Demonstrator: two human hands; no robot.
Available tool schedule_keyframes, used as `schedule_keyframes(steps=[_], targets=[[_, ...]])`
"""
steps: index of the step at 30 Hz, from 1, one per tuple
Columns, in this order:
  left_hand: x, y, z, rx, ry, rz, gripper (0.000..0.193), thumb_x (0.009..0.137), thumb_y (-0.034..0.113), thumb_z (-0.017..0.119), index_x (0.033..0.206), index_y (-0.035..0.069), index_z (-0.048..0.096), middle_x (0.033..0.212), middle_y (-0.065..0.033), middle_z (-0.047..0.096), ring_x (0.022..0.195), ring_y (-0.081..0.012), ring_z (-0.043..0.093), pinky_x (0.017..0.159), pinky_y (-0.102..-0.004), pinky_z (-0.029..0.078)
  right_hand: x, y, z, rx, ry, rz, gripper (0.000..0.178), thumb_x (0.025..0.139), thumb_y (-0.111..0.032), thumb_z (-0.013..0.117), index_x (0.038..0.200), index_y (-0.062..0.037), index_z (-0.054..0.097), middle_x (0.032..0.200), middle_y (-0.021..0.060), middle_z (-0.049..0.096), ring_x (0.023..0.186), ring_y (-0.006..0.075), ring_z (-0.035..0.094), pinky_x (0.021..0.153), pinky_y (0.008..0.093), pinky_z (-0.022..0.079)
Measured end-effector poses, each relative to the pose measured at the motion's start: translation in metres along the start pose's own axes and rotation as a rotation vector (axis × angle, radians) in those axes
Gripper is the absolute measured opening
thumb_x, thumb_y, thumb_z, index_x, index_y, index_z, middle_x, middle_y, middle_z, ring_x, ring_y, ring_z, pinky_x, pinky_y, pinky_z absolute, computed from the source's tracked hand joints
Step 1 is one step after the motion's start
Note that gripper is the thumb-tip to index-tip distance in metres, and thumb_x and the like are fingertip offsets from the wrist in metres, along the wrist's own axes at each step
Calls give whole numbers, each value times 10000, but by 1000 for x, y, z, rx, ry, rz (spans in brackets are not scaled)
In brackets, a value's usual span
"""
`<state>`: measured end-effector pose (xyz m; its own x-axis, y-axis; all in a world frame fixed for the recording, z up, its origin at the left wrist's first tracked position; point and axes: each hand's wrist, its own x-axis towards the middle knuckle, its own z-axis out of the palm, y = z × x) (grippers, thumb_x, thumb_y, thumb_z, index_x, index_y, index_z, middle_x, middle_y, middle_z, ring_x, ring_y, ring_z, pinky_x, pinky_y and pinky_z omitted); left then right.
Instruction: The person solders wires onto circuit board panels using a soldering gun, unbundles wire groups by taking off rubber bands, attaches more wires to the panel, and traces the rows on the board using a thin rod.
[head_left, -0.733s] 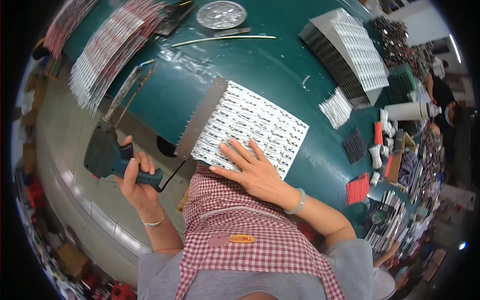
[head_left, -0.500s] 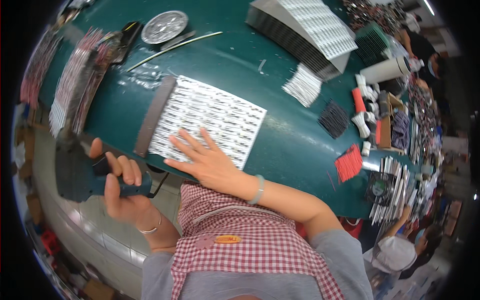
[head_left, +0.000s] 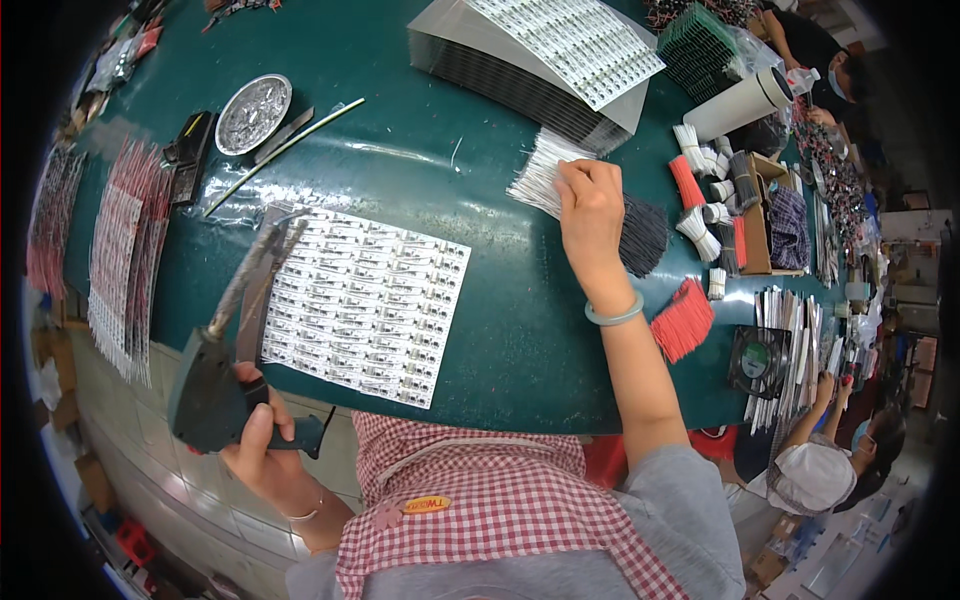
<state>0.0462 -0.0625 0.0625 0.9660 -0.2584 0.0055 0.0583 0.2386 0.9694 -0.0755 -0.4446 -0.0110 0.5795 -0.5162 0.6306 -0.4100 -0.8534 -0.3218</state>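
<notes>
My left hand (head_left: 268, 445) is closed round the handle of a dark green soldering gun (head_left: 210, 390) at the table's near left edge. Its metal nozzle points up, over a brown strip (head_left: 252, 325) along the left side of a white circuit board panel (head_left: 365, 305). The panel lies flat, covered in rows of small parts. Farther right, my right hand (head_left: 592, 215) is pinched at the edge of a bundle of white wires (head_left: 538, 172); what lies between the fingertips is mostly hidden. Black wires (head_left: 645, 240) lie beside that hand, with red wires (head_left: 684, 320) nearer me.
A stack of white panels (head_left: 570, 45) stands at the back. Round it are a metal dish (head_left: 253, 115), a thin pale rod (head_left: 285, 158), wired boards (head_left: 125, 250) at left, and a white bottle (head_left: 735, 105) and a fan (head_left: 758, 362) at right. Other people work at far right.
My right hand has lifted off the panel and moved right and away to the white wires. The soldering gun has swung so its nozzle sits over the panel's left edge.
</notes>
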Motion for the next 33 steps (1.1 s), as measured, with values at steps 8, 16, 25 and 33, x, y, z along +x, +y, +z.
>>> schedule_keyframes(steps=[8, 16, 25, 33], targets=[[-4, -13, 15, -37, -14, -130, 595, 748, -41, 685, 1318, -65, 514, 1149, -209, 633, 599, -147, 545, 463, -219, 421, 8, 10, 15, -11, -73, -39, 185, 717, 8, 766, 895, 4, 714, 889, 115, 637, 879, 295, 595, 752, 387, 518], [-10, -19, 28, -19, 4, -193, 615, 752, -57, 669, 1343, -51, 500, 1152, -218, 629, 625, -147, 555, 473, -228, 428, 14, 13, 12, -25, -106, -77, 122, 751, 8, 730, 854, -27, 676, 821, 117, 622, 814, 304, 596, 716, 399, 504], [-9, -22, 38, -41, -12, -252, 592, 759, -64, 653, 1330, -42, 500, 1138, -218, 629, 641, -152, 565, 478, -244, 437, 17, 9, 2, 33, -132, -138, 211, 766, 63, 656, 959, -20, 675, 895, 126, 611, 828, 303, 602, 734, 388, 511], [-10, -20, 45, -44, -35, -298, 591, 763, -45, 648, 1332, -59, 488, 1137, -208, 623, 653, -153, 559, 484, -240, 425, 25, -45, -39, -119, -496, -497, 139, 683, -43, 649, 820, -32, 627, 819, 82, 560, 769, 233, 569, 658, 328, 503]])
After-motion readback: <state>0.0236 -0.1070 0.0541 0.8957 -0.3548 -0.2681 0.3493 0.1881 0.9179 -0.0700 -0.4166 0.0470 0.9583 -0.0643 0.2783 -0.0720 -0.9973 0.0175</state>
